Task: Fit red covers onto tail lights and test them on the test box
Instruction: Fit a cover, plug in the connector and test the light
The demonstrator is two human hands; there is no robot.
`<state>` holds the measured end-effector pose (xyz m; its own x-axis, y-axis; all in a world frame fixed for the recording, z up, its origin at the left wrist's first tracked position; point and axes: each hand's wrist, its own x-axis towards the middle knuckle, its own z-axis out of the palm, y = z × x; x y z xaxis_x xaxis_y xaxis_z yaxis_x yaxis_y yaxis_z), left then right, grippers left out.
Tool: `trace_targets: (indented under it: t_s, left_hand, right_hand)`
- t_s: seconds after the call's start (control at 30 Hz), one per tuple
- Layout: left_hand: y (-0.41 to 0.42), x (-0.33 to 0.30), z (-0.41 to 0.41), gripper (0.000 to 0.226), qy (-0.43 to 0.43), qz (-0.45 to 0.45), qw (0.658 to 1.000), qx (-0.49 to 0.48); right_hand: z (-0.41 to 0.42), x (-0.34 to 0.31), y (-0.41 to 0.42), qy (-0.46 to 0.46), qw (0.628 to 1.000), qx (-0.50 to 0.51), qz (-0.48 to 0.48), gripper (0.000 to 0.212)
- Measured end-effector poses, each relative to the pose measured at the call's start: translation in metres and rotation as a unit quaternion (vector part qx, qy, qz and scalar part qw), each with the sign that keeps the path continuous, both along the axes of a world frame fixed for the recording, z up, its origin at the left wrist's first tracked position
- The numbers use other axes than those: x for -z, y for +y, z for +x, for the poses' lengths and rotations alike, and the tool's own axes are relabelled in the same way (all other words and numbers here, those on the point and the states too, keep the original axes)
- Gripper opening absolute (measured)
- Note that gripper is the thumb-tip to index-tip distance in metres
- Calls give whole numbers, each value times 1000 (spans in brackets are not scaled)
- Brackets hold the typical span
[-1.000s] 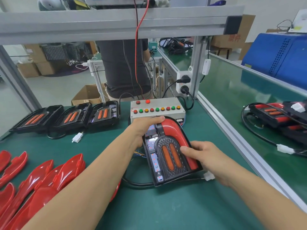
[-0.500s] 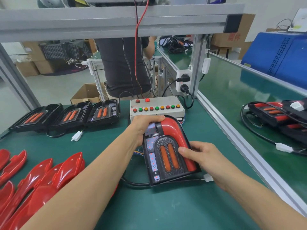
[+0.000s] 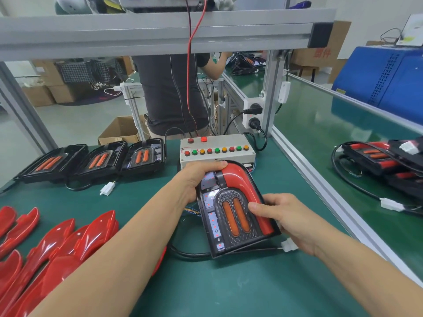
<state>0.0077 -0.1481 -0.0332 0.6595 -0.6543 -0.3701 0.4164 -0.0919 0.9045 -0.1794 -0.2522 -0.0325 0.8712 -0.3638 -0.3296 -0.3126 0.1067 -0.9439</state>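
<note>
Tail light [image 3: 231,216] sitting tilted on the green table [image 3: 297,179], just in front of the test box [image 3: 217,151]. Red cover [image 3: 240,179] lying along its upper and right edge, curving over the top corner.

Left hand [image 3: 199,177] gripping the top left corner of the tail light, fingers curled over the upper rim and touching the cover's end. Right hand [image 3: 286,220] holding the lower right side, thumb pressing flat on the cover and the dark housing, remaining fingers wrapping underneath the edge. Both hands closed around the same unit.

Small red dots glowing along the light's left strip. Black cable [image 3: 190,255] looping out from under the unit; white connector [image 3: 289,245] lying beside the right palm.

Spare red covers [image 3: 57,252] piling at the left of the table. Three uncovered tail lights [image 3: 98,160] standing in a row at back left, a loose white plug [image 3: 107,188] in front of them. More units [image 3: 384,165] with cables lying on the conveyor [image 3: 320,133] to the right. Another person [image 3: 169,92] standing behind the frame [image 3: 160,30].
</note>
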Motion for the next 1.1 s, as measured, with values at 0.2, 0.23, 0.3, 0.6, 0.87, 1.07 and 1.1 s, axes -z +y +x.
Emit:
trace_targets:
  t_s: [0.2, 0.23, 0.3, 0.6, 0.87, 1.07, 1.1]
  left_hand:
    - [-5, -6, -4, 12, -43, -6, 999, -25]
    - [-5, -6, -4, 12, -55, 1, 998, -23]
    - [-6, -6, -5, 14, -88, 27, 996, -11]
    - [48, -45, 16, 11, -354, 184, 914, -69]
    - [173, -59, 68, 17, -471, 559, 669, -137]
    - [235, -28, 83, 45, -352, 752, 554, -70]
    - [240, -21, 84, 44, -340, 758, 553, -63]
  right_hand:
    - [1, 7, 7, -23, 997, 73, 30, 8]
    - [1, 8, 7, -22, 996, 76, 33, 9]
    - [1, 8, 4, -14, 997, 71, 29, 12]
    - [-2, 14, -16, 52, 998, 23, 13, 42]
    - [3, 17, -13, 91, 996, 21, -11, 39]
    - [3, 17, -14, 88, 995, 30, -23, 36]
    - [3, 17, -13, 93, 995, 29, -24, 37]
